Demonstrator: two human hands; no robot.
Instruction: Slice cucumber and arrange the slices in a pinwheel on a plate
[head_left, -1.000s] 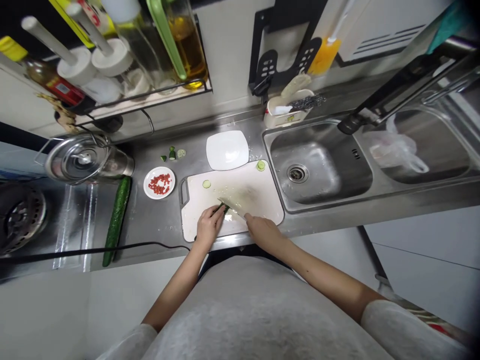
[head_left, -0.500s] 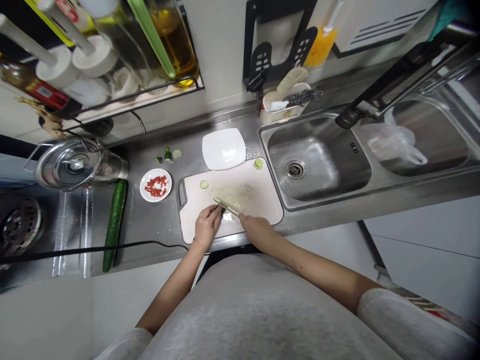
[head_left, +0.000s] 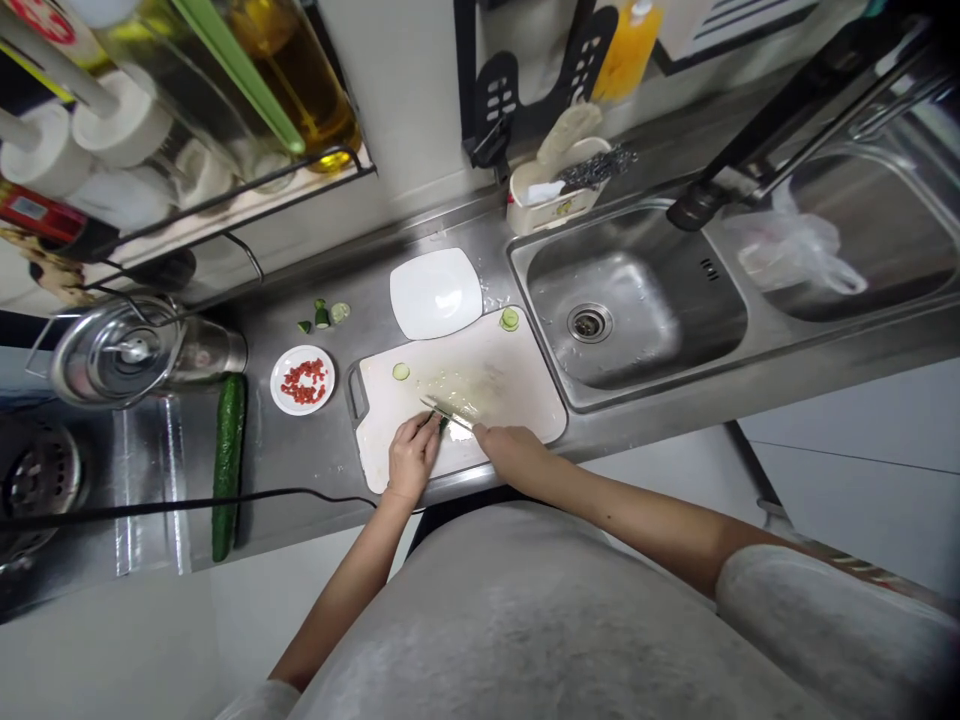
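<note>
Far left of the left grip (head_left: 411, 458), beyond its reach: lidded steel pot (head_left: 206, 352). Nearer, though still well left of that grip, a whole cucumber (head_left: 228, 440) lies lengthwise on the steel surface (head_left: 322, 440), black cord (head_left: 300, 491) crossing above it. Up and left of the left grip: small round plate (head_left: 275, 385) bearing chopped red bits (head_left: 292, 391); beyond it, green cucumber scraps (head_left: 322, 316).

Just past the left knuckles, a single pale slice (head_left: 401, 371) on the cutting board (head_left: 540, 400). Left grip: fingers bunched over a cucumber piece (head_left: 444, 424), mostly hidden, on the board. Farther ahead, a white squarish plate (head_left: 427, 295).

Between the two grips, the knife (head_left: 454, 415), blade angled toward the left fingers, beside the piece. Right grip (head_left: 514, 453): closed round the knife's handle. Ahead of it, at the board's far corner, more slices (head_left: 509, 319). Right of that grip, the sink (head_left: 652, 335); farther right, a clear plastic bag (head_left: 802, 250).
</note>
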